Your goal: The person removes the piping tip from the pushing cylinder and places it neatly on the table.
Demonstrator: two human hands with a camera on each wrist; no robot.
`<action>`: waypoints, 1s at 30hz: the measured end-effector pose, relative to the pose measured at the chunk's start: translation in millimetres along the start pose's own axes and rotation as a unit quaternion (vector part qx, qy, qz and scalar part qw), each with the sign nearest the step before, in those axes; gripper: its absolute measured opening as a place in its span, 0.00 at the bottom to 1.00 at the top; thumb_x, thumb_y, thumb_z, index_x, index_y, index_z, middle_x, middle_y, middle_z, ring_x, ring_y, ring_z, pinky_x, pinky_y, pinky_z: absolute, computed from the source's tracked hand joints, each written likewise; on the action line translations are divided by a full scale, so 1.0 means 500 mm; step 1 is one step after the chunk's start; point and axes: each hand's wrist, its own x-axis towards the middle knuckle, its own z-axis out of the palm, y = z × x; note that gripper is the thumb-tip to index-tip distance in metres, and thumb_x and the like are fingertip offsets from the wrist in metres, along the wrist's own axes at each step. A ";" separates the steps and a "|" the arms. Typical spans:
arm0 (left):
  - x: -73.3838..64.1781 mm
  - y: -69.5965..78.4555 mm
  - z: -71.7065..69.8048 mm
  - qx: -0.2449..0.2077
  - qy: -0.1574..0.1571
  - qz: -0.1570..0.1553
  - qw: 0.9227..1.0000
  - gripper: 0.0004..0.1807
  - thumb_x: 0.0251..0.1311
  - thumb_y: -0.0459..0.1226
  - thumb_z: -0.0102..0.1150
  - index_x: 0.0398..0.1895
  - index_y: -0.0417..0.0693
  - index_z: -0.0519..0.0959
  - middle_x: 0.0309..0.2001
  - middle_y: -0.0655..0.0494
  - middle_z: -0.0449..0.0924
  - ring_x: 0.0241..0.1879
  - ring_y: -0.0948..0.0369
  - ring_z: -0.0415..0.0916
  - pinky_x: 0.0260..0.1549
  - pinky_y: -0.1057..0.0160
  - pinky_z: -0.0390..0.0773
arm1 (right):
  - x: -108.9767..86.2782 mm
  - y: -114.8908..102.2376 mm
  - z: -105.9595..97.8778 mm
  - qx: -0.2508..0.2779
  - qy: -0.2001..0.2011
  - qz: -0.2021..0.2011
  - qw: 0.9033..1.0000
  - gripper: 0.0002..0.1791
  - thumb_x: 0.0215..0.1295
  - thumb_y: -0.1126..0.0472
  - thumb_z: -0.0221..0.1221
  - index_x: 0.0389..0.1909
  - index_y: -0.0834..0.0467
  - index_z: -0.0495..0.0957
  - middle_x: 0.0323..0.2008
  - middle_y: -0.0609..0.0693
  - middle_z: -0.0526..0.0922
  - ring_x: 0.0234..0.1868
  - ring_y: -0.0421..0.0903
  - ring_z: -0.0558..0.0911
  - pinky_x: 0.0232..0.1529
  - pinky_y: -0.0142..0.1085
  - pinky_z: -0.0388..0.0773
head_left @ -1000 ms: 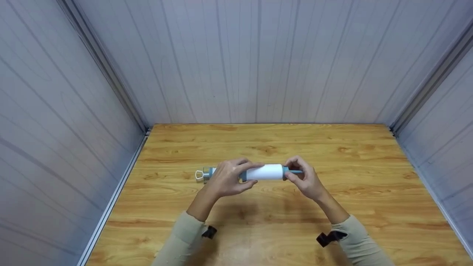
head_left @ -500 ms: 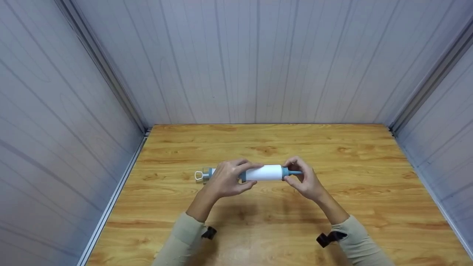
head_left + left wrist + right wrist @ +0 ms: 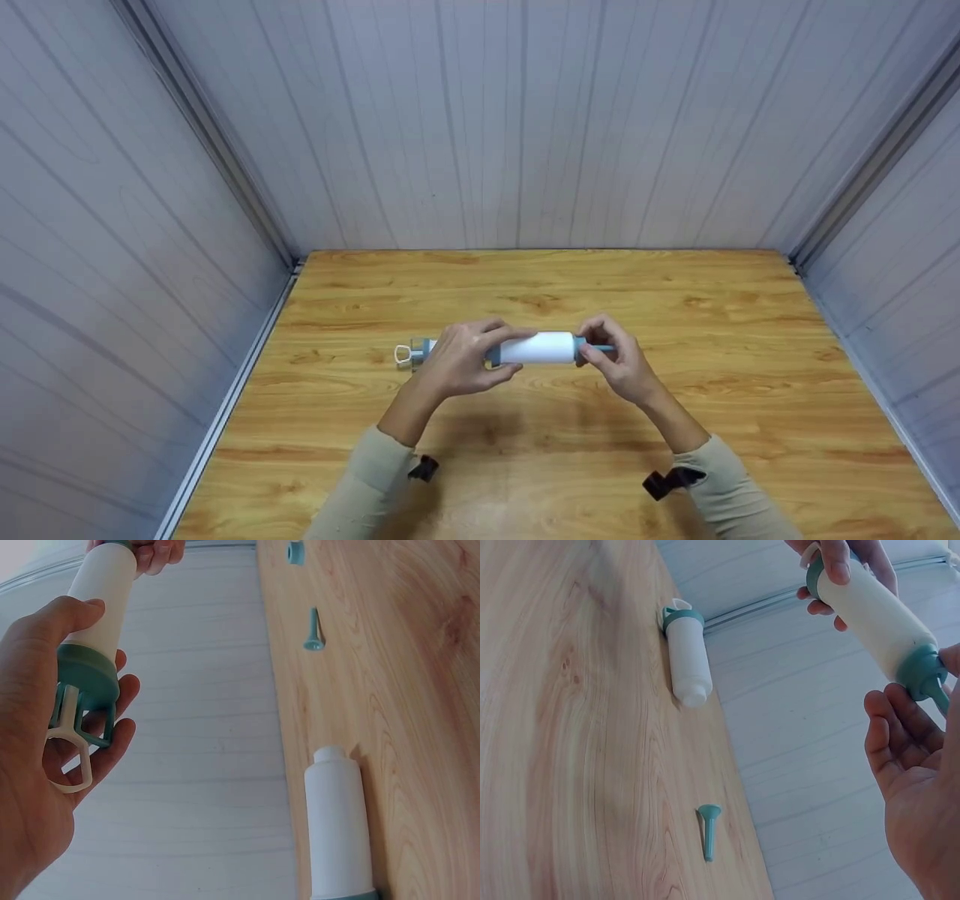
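My left hand (image 3: pixel 466 361) holds a large white plastic syringe (image 3: pixel 538 348) level above the table, thumb and fingers around its barrel near the teal collar. Its white ring handle (image 3: pixel 69 757) shows below the palm in the left wrist view. At the other end, my right hand (image 3: pixel 621 366) pinches the teal nozzle cap (image 3: pixel 922 669) between thumb and fingertips. The thin nozzle points right, past the fingers in the head view. A second, similar syringe (image 3: pixel 339 825) lies on the table; my left hand hides most of it in the head view.
A loose teal nozzle (image 3: pixel 709 831) lies on the wooden table (image 3: pixel 555 487) beyond the second syringe's tip. Further along is a small teal ring-shaped piece (image 3: pixel 295 553). Grey panel walls (image 3: pixel 480 127) stand behind and on both sides.
My right thumb and fingertips shift around the nozzle cap: the thumb sat lower half a second ago and is higher on it now. The left hand keeps its hold with barely any movement.
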 end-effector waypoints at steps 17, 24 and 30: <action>0.002 0.001 0.004 -0.003 -0.003 -0.004 1.000 0.28 0.67 0.44 0.80 0.70 0.58 0.87 0.52 0.47 0.94 0.34 0.56 0.90 0.32 0.57 0.89 | -0.002 0.011 -0.007 0.022 -0.027 -0.039 0.999 0.16 0.68 0.86 0.55 0.55 0.80 0.70 0.54 0.40 0.81 0.47 0.34 0.86 0.48 0.28 0.90; 0.002 0.001 0.003 -0.010 -0.004 -0.011 1.000 0.27 0.68 0.44 0.80 0.70 0.58 0.87 0.51 0.47 0.94 0.32 0.56 0.89 0.30 0.57 0.88 | -0.004 0.005 -0.003 0.016 -0.011 0.001 1.000 0.15 0.71 0.83 0.54 0.57 0.79 0.70 0.51 0.40 0.83 0.45 0.34 0.87 0.47 0.29 0.90; 0.003 0.003 0.001 -0.010 -0.001 -0.008 1.000 0.27 0.68 0.44 0.80 0.70 0.58 0.87 0.51 0.46 0.94 0.33 0.55 0.90 0.32 0.55 0.90 | -0.002 0.001 0.000 0.004 0.011 0.025 1.000 0.10 0.76 0.80 0.54 0.54 0.78 0.71 0.42 0.37 0.85 0.40 0.33 0.86 0.41 0.28 0.88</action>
